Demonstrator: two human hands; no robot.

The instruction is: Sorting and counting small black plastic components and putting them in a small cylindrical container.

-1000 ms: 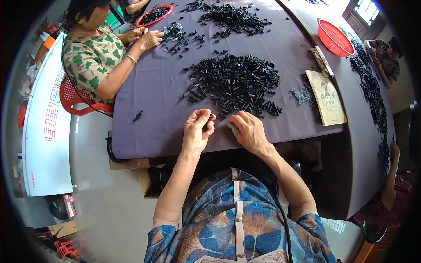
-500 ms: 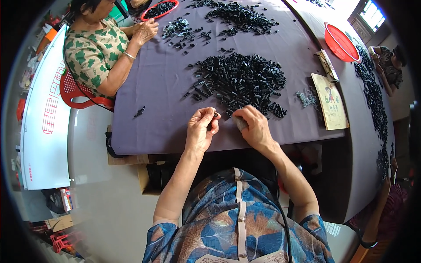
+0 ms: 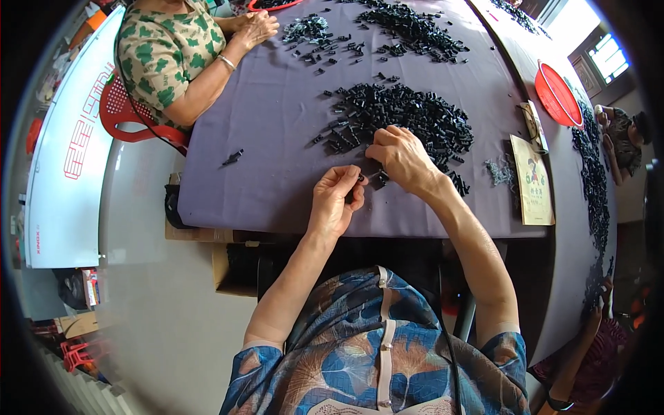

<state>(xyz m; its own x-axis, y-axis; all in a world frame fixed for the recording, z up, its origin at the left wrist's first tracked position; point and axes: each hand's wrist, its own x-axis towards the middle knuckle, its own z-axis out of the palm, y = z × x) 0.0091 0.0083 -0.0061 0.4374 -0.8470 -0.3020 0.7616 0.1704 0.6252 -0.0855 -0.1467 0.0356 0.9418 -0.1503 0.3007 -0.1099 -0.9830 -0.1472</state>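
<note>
My left hand (image 3: 337, 197) is closed, thumb against fingers, on a small black plastic piece (image 3: 360, 178) that shows at the fingertips. My right hand (image 3: 404, 160) reaches over the near left edge of a large heap of small black plastic pieces (image 3: 408, 104). Its fingers are bent down and drawn together; whatever lies between their tips is hidden. Just below this hand, close to the left fingertips, is another black piece (image 3: 379, 180) with a pale bit beside it. Both hands are above the purple-grey tablecloth (image 3: 277, 180).
Left of me two loose black pieces (image 3: 233, 158) lie apart. On the right are a paper packet (image 3: 532, 180), a grey-green clump of small bits (image 3: 499, 171) and a red basket (image 3: 557, 95). A co-worker's hands (image 3: 256, 29) are at the far left, near another black heap (image 3: 415, 31).
My right hand has moved forward to the heap's edge, from beside the left hand. My left hand still pinches its black piece. The whole view has shifted slightly.
</note>
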